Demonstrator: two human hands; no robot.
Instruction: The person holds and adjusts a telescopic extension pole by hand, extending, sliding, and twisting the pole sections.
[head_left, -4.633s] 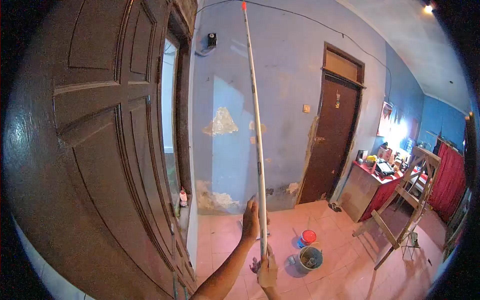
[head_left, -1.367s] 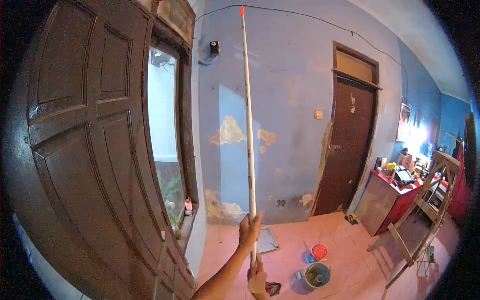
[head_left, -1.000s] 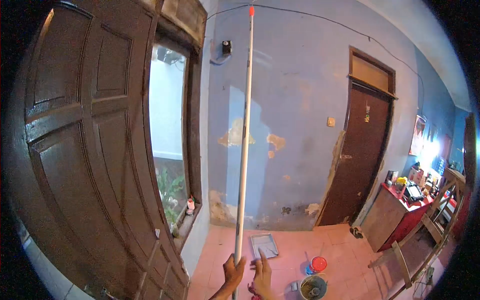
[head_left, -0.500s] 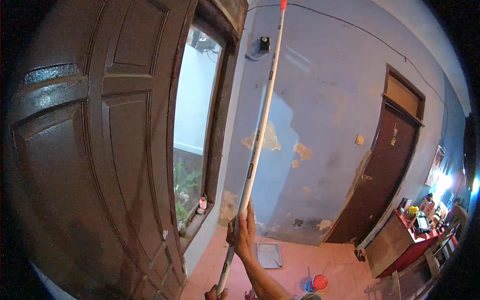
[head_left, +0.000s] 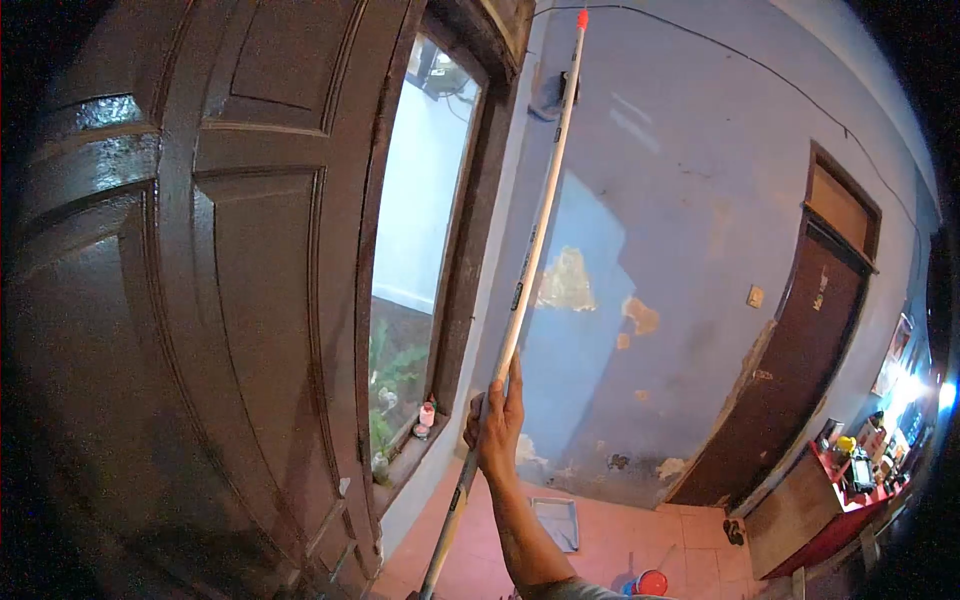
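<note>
A long whitish pole (head_left: 538, 238) with dark printed marks and a bright red tip (head_left: 583, 19) slants up in front of the wall. My right hand (head_left: 497, 430) is closed around its lower half, the forefinger stretched along the shaft. At the bottom edge of the view, only a sliver of my left hand (head_left: 416, 595) shows at the pole's lower part; most of that hand is cut off. The pole's tip is near the top of the blue wall (head_left: 690, 260), which has peeling patches. Whether the tip touches the wall I cannot tell.
A brown panelled door (head_left: 270, 270) and a window frame (head_left: 478, 190) stand at left, with small bottles (head_left: 426, 415) on the sill. A paint tray (head_left: 556, 522) and a red-topped bucket (head_left: 651, 582) are on the pink floor. A cluttered cabinet (head_left: 800, 515) stands at right.
The view has shifted left, so the wall and doors appear further right. My right hand and the pole sit slightly higher in view, and my left hand has slipped almost out of frame.
</note>
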